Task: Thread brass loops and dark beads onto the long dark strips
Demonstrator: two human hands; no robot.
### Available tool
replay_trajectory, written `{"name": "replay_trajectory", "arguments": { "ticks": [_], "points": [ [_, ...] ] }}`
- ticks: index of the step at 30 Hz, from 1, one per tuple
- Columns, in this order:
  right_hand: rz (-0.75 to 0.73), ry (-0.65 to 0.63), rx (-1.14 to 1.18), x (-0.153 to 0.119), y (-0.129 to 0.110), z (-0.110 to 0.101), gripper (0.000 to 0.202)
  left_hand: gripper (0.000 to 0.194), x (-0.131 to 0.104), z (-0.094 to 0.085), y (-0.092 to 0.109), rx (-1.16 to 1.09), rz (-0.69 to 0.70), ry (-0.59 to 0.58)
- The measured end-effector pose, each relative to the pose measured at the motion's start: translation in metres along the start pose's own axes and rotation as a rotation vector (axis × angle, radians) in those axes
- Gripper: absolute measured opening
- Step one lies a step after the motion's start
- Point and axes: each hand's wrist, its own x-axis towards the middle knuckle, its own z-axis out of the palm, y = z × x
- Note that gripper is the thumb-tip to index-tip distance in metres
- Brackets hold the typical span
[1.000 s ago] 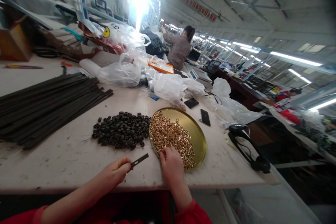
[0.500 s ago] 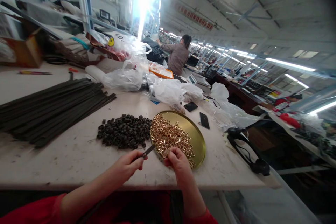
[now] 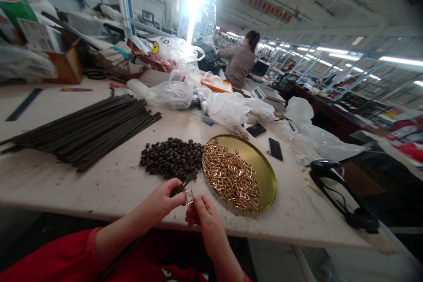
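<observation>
My left hand [image 3: 168,198] is closed on a dark strap [image 3: 185,182], whose slotted end sticks out past the fingers. More of the strap seems to trail below the wrist towards my lap. Pinched in my right hand [image 3: 204,212] is a small gold rectangular buckle [image 3: 189,196], close against the left thumb and the strap. Whether the buckle touches the strap I cannot tell. Just beyond both hands lies a heap of small black loops [image 3: 172,156]. To its right, a round gold tray [image 3: 268,180] bears a pile of similar gold buckles [image 3: 231,176].
Long dark straps [image 3: 99,130] lie stacked at the left. Plastic bags [image 3: 224,108] crowd the back of the table. Two phones, one a black phone [image 3: 275,149], lie behind the tray. A black curved device [image 3: 343,198] stands at right. A person [image 3: 241,61] works farther back.
My right hand has come away from the tray's edge to the left hand, bringing a buckle. The strap end stays in my left hand. The view has swung left.
</observation>
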Motion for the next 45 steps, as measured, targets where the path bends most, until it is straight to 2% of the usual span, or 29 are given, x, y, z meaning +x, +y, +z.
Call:
{"name": "replay_trajectory", "arguments": {
  "ticks": [3, 6, 8, 14, 19, 21, 32, 36, 39, 42, 45],
  "points": [
    [0.069, -0.049, 0.135, 0.000, 0.005, -0.004, 0.043, 0.013, -0.004, 0.004, -0.002, 0.234, 0.182, 0.049],
    [0.114, -0.069, 0.243, 0.001, 0.005, -0.007, 0.033, 0.016, -0.010, 0.008, -0.003, 0.388, 0.216, -0.034],
    [0.086, -0.055, 0.225, 0.002, 0.002, -0.007, 0.027, 0.017, -0.012, 0.008, -0.004, 0.353, 0.191, -0.066],
    [-0.159, 0.013, -0.031, 0.003, -0.003, 0.000, 0.025, 0.024, -0.007, 0.000, -0.008, 0.069, 0.000, -0.162],
    [-0.115, 0.006, -0.034, 0.000, 0.001, 0.003, 0.033, 0.022, -0.004, 0.002, -0.008, -0.088, -0.074, -0.169],
    [-0.081, -0.008, -0.015, -0.001, 0.003, 0.003, 0.034, 0.023, -0.004, 0.003, -0.011, -0.078, -0.080, -0.162],
    [-0.100, -0.001, 0.006, -0.005, 0.009, 0.011, 0.027, 0.023, -0.010, 0.006, -0.026, -0.018, -0.077, -0.132],
    [-0.101, 0.003, 0.018, -0.007, 0.008, 0.011, 0.027, 0.027, -0.013, 0.003, -0.020, -0.022, -0.085, -0.154],
    [-0.125, 0.094, 0.035, -0.006, 0.005, 0.008, 0.028, 0.034, -0.016, -0.007, -0.010, 0.059, -0.015, -0.180],
    [-0.094, 0.180, 0.182, -0.005, 0.000, 0.006, 0.032, 0.036, -0.020, -0.017, -0.003, 0.165, 0.014, -0.160],
    [0.008, 0.196, 0.391, -0.004, -0.003, 0.009, 0.036, 0.030, -0.023, -0.018, -0.004, 0.263, 0.025, -0.167]
  ]
}}
